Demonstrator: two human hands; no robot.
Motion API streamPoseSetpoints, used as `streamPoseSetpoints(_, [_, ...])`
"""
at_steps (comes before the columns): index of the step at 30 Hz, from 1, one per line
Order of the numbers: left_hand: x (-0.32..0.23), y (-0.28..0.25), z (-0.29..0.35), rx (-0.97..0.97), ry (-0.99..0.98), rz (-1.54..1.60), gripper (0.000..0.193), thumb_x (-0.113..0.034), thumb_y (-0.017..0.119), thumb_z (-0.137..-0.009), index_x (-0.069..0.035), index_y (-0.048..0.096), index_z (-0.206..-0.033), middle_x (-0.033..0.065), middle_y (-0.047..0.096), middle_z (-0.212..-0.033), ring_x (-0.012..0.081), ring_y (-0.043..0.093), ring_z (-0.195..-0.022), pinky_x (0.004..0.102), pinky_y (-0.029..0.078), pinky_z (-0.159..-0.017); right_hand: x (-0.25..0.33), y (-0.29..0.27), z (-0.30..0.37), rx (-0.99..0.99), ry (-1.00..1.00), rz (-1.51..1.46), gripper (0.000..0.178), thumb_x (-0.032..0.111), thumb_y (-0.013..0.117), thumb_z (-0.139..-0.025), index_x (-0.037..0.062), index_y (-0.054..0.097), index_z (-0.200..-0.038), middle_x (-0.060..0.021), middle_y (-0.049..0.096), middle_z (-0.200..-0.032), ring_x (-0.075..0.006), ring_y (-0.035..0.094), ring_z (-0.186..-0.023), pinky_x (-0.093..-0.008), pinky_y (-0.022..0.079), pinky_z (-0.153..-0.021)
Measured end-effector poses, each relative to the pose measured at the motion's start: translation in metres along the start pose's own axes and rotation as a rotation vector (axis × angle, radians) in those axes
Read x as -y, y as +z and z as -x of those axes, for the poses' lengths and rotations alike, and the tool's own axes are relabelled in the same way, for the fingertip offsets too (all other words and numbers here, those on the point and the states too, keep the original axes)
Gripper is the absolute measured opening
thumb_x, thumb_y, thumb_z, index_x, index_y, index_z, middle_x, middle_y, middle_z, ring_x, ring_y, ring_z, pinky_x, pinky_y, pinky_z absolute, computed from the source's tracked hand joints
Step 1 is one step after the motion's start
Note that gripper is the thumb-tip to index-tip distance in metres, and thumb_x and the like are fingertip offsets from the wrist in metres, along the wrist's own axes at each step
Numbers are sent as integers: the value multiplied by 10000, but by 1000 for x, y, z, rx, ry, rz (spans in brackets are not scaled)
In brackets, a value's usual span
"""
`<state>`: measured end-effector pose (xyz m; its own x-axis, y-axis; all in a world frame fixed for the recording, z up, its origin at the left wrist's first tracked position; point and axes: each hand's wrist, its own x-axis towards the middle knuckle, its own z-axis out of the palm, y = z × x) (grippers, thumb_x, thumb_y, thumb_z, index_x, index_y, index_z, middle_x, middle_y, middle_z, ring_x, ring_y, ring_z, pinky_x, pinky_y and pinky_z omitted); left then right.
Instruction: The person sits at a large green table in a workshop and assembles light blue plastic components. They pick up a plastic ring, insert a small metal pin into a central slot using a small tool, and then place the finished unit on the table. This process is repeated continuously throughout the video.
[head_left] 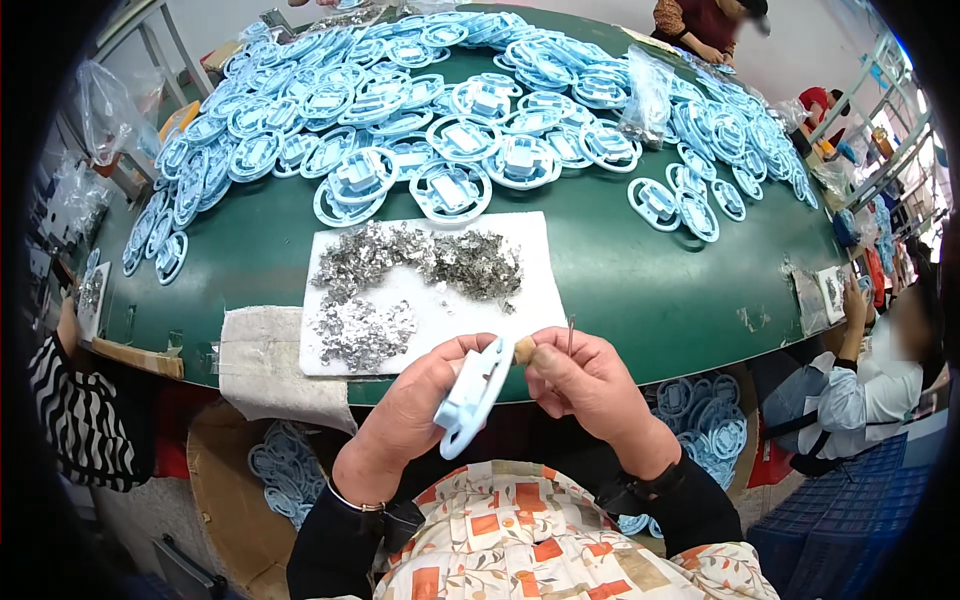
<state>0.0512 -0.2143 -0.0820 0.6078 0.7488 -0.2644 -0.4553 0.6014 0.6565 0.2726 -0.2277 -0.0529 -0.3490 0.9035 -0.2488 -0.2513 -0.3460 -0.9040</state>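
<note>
My left hand is closed around a light blue plastic oval ring part with a raised block in its middle. The part is tilted on edge above the table's near edge. My right hand is closed at its right side, thumb and fingers brought together. A tan tip, perhaps a finger cover, touches the part's rim. From between the right fingers a thin metal rod sticks up; its kind is unclear. Just beyond my hands, small silvery metal clips lie heaped on a white foam board.
A large pile of similar blue parts covers the far side of the green table. A beige cloth hangs over the near edge. Below, a cardboard box holds more parts. Co-workers sit around, one at right.
</note>
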Motion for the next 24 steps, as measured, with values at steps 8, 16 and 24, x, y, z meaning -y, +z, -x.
streamPoseSetpoints(8, [25, -20, 0, 220, -44, 481, 518, -401, 348, -1095, -11, 487, -1406, 81, 604, -1025, 162, 493, -771, 304, 451, -651, -15, 13, -13, -110, -363, 561, 322, 110, 767, -898, 40, 605, -1167, 41, 540, -670, -35, 477, -600, -221, 407, -554])
streamPoseSetpoints(16, [37, -31, -5, 312, -91, 614, 576, -464, 341, -1091, -10, 497, -1409, 105, 636, -1092, 178, 494, -789, 320, 447, -660, -8, 12, -13, -109, -401, 696, 342, 123, 789, -865, 38, 613, -1145, 1, 565, -635, -66, 512, -562, -244, 417, -526])
streamPoseSetpoints(24, [30, -20, -2, 283, -81, 505, 468, -368, 390, -1092, 8, 520, -1339, 84, 613, -1046, 130, 511, -757, 264, 446, -621, -9, 12, -16, -133, -359, 702, 182, 120, 785, -878, 26, 665, -978, -1, 569, -641, -62, 491, -574, -243, 412, -531])
